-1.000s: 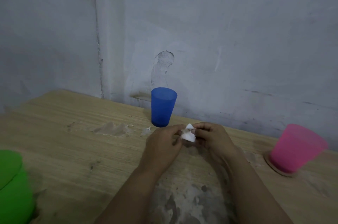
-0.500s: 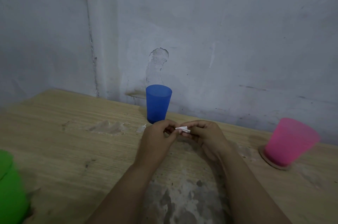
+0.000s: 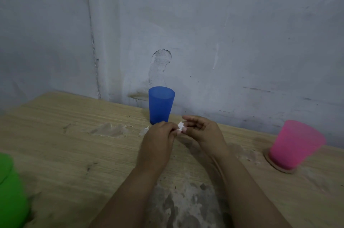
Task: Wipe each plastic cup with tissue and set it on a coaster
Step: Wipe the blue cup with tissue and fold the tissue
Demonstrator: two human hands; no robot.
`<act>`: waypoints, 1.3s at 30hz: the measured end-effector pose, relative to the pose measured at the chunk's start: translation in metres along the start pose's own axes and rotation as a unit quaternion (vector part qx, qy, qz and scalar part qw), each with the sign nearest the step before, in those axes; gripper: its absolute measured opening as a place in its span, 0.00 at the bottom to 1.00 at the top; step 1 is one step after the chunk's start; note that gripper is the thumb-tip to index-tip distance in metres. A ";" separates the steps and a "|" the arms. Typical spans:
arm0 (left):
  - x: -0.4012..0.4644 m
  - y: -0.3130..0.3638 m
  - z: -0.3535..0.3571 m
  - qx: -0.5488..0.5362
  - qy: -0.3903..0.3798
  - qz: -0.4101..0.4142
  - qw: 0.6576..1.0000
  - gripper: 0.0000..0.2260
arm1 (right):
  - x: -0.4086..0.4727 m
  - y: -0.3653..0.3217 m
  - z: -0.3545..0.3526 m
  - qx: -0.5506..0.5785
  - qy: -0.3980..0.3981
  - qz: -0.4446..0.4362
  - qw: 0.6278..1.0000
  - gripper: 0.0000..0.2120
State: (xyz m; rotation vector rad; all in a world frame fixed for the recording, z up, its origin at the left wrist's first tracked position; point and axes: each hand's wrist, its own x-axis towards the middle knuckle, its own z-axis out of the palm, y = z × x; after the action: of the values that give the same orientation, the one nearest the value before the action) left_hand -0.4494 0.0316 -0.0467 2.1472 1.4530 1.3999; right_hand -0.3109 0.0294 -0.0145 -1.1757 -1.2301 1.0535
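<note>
Evidently the tissue (image 3: 181, 127) is being readied for wiping: the left hand (image 3: 158, 139) and right hand (image 3: 202, 131) both pinch it above the table (image 3: 74, 134), just before the blue cup (image 3: 161, 105). The pink cup (image 3: 296, 144) already sits on its coaster (image 3: 268, 157). Half a second ago the tissue lay flatter; the right index finger has since lifted.

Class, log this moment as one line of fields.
hands: left hand and right hand pinch tissue | blue cup: upright on table, no coaster seen | pink cup: on coaster
</note>
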 end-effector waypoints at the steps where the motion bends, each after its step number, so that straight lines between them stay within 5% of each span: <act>1: 0.000 0.001 0.000 -0.006 0.001 -0.004 1.000 0.04 | 0.000 -0.001 0.001 0.003 0.001 -0.008 1.000 0.14; 4: -0.001 0.005 -0.002 -0.059 0.021 -0.030 0.998 0.03 | 0.002 -0.002 0.001 -0.001 -0.002 -0.019 1.000 0.11; 8: -0.001 0.008 -0.006 -0.124 0.023 -0.094 0.988 0.12 | 0.001 -0.003 0.000 0.002 -0.018 0.002 1.000 0.09; 14: -0.001 0.003 -0.004 -0.107 0.054 -0.036 0.992 0.03 | -0.004 -0.005 -0.006 0.039 -0.040 0.029 0.998 0.09; 22: -0.006 0.026 -0.009 -0.128 0.087 0.010 0.988 0.05 | -0.031 -0.025 -0.005 0.111 0.003 0.058 0.992 0.09; 27: -0.023 0.064 -0.012 -0.174 0.080 -0.040 0.981 0.11 | -0.061 -0.046 -0.017 0.107 0.010 0.058 0.992 0.10; 34: -0.058 0.120 -0.031 -0.137 0.022 0.019 0.990 0.17 | -0.125 -0.079 -0.044 0.039 0.025 0.008 0.999 0.11; 39: -0.078 0.169 -0.053 -0.181 0.047 0.023 0.982 0.15 | -0.168 -0.105 -0.054 0.023 0.058 -0.076 0.995 0.11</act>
State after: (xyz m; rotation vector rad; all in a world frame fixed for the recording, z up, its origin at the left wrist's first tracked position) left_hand -0.3919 -0.1325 0.0382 1.9192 1.0786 1.6542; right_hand -0.2731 -0.1530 0.0709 -1.0755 -1.1783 0.8844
